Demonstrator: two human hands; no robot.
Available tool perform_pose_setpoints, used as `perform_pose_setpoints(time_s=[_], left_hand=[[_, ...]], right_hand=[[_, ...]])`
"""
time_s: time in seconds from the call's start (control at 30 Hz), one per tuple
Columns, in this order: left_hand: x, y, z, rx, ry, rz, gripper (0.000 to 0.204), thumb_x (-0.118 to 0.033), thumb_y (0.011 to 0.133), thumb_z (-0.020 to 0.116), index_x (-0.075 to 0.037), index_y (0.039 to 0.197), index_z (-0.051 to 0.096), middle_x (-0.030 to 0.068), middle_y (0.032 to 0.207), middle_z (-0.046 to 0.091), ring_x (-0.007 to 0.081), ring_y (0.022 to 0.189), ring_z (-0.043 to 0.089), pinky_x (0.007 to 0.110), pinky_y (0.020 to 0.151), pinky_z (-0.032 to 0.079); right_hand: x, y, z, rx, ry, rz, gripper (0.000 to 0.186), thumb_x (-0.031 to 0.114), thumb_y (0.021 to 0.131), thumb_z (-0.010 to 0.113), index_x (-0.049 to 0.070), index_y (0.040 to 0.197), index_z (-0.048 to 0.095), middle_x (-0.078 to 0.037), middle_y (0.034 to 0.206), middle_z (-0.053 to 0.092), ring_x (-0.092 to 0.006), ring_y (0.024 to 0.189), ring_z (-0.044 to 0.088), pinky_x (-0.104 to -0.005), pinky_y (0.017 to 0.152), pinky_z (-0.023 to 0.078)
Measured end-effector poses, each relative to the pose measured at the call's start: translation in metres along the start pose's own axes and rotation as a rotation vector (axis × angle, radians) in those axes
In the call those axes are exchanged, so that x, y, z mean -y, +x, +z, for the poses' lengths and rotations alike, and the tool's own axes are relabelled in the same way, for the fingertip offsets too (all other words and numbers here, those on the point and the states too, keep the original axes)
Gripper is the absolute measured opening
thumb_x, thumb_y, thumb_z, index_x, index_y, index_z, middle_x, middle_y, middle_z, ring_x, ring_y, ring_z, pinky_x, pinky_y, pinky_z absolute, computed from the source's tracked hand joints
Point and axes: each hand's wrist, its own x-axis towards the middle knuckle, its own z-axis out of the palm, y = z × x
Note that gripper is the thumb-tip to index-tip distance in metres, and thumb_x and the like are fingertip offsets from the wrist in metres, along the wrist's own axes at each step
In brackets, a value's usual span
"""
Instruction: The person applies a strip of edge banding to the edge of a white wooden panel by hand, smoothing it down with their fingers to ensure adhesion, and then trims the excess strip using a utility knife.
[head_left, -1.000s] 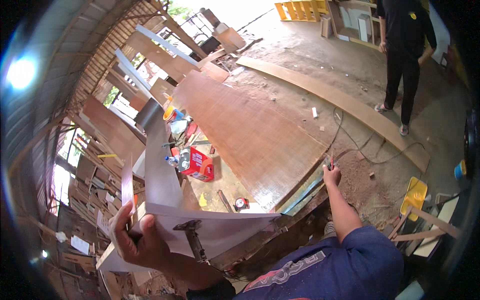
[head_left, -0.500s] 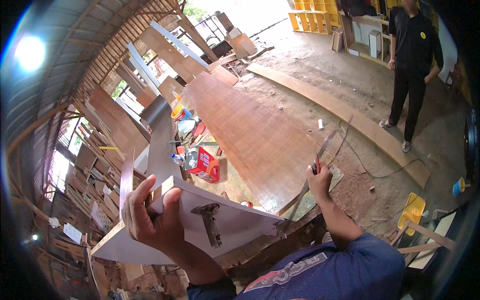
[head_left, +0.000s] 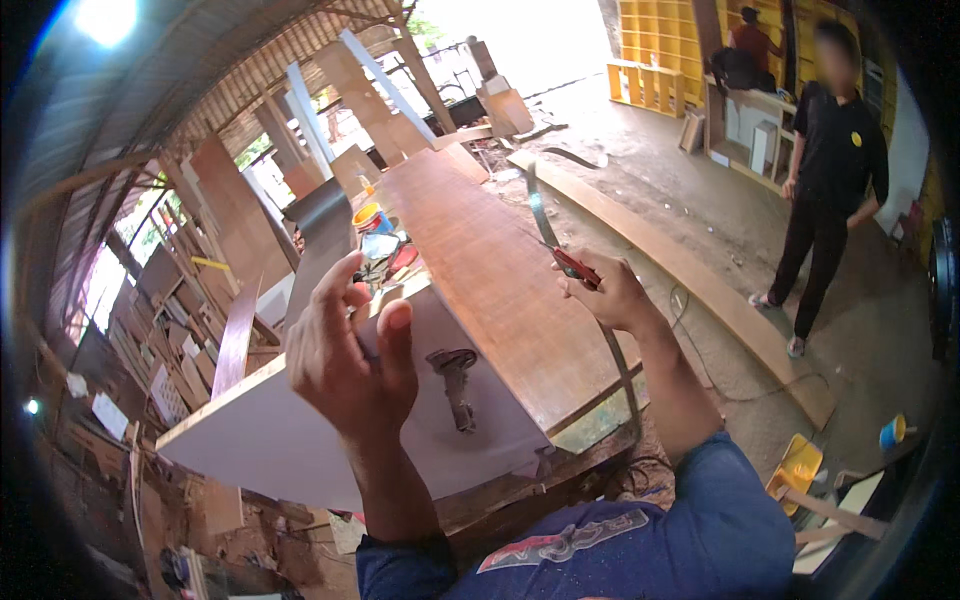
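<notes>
My left hand (head_left: 355,350) grips the upper edge of a white board (head_left: 260,450) with pale cut edges. A metal hinge (head_left: 458,390) is fixed on the board's white face. My right hand (head_left: 610,292) is closed on a red-handled tool (head_left: 572,266), its thin tip pointing up-left; whether it is a knife or scissors is unclear. A long, dark, bendy strip (head_left: 540,205) runs up past this hand and down to the bench edge. Behind the board lie a large brown veneered panel (head_left: 480,280) and a dark sheet (head_left: 310,240) with buckets and small items (head_left: 385,250) between them.
A co-worker (head_left: 830,190) in dark clothes stands at the right; another person (head_left: 750,45) is among yellow shelving (head_left: 645,85). A long plank (head_left: 680,270) and a cable lie on the floor. Yellow containers (head_left: 800,460) stand lower right, stacked boards (head_left: 200,260) at left.
My right hand has risen and moved left over the brown panel with the tool and dark strip. The white board's top edge and my left hand have moved up and slightly right.
</notes>
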Motion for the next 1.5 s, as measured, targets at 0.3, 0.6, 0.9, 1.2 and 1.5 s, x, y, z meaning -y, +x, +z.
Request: perform_pose_setpoints(time_s=[0.3,0.6,0.9,1.2,1.5], left_hand=[[-0.004,0.02,-0.022,0.225,-0.008,-0.113,0.024,-0.03,0.105,0.065,-0.007,0.105,0.07,0.0153,0.092,0.074,0.0327,0.089,0.074,0.044,0.081,0.054],[0.026,0.062,-0.032,0.61,-0.068,-0.178,0.049,-0.048,0.103,0.067,0.0,0.098,0.075,0.0182,0.083,0.076,0.0331,0.08,0.075,0.045,0.075,0.055],[0.043,0.068,-0.005,0.433,-0.353,-0.597,0.072,-0.063,0.107,0.057,0.007,0.105,0.073,0.0184,0.083,0.076,0.0244,0.073,0.075,0.04,0.071,0.058],[0.046,0.073,-0.005,0.357,-0.633,-0.781,0.057,-0.051,0.109,0.061,0.005,0.108,0.07,0.0139,0.09,0.078,0.0142,0.064,0.071,0.028,0.059,0.059],[0.038,0.073,-0.008,0.283,-0.578,-0.781,0.04,-0.036,0.109,0.065,0.003,0.106,0.072,0.0139,0.089,0.079,0.0157,0.068,0.075,0.028,0.06,0.06]], right_hand=[[0.063,0.045,0.007,0.156,0.355,-0.167,0.031,0.021,0.102,0.076,0.006,0.128,0.075,0.004,0.088,0.071,-0.0083,0.078,0.063,-0.0285,0.073,0.054],[0.097,0.061,0.011,0.15,0.266,-0.302,0.028,0.01,0.099,0.079,0.005,0.126,0.079,-0.004,0.11,0.081,-0.01,0.096,0.07,-0.0289,0.088,0.057],[0.093,0.065,0.017,0.162,0.321,-0.351,0.031,0.013,0.096,0.083,0.005,0.125,0.079,-0.006,0.109,0.082,-0.0079,0.096,0.07,-0.0277,0.087,0.058],[0.065,0.054,0.025,0.364,0.48,-0.248,0.044,0.019,0.093,0.087,0.009,0.135,0.076,-0.005,0.116,0.081,-0.0066,0.102,0.069,-0.0253,0.091,0.056],[0.006,0.009,0.024,-0.06,0.317,-0.267,0.052,0.034,0.095,0.085,0.004,0.135,0.072,-0.009,0.114,0.074,-0.0159,0.098,0.065,-0.0315,0.089,0.052]])
